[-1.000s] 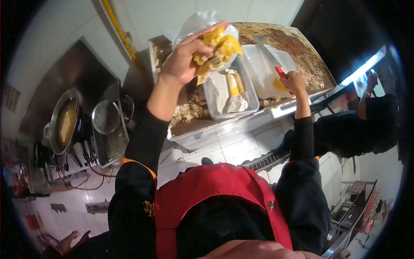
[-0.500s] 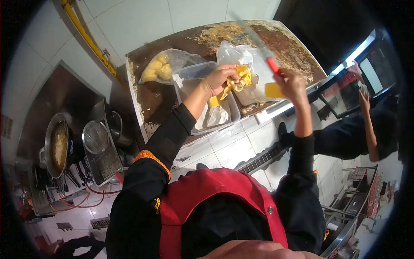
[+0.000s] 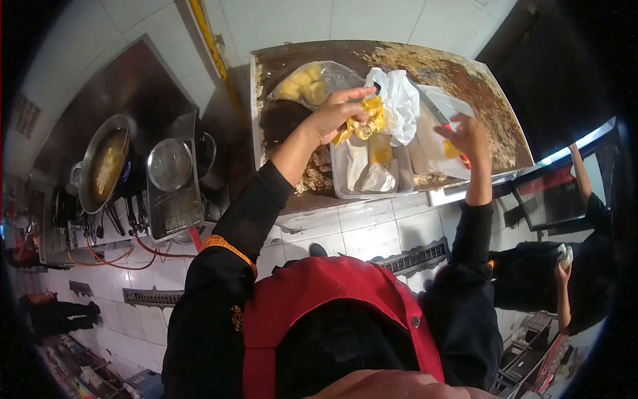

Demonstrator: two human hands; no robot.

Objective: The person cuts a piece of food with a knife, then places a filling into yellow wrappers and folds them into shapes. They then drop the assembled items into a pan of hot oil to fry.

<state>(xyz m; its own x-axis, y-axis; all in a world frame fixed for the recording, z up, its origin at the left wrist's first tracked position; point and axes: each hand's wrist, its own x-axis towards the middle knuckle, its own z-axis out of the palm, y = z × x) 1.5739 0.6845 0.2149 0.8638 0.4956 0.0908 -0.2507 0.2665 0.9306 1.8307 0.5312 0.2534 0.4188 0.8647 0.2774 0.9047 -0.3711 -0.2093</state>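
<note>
My left hand is closed on a crumpled yellow wrapper above a clear plastic container. Inside that container are white wrapping and a yellow piece. To the right, my right hand is spread over the red handle of a knife, which rests across a second, lidded container; no grip on it shows. A white plastic bag lies between the hands. Behind my left hand sits a clear bag of yellow lumps.
The worn tabletop has peeling patches. At the left stand a wok with oil and food, a round strainer and a wire rack. Another person is at the right, holding something pale.
The view has shifted, so the table sits further right. The knife has come down from the air onto the right container, and my right hand has opened from it. My left hand keeps the wrapper.
</note>
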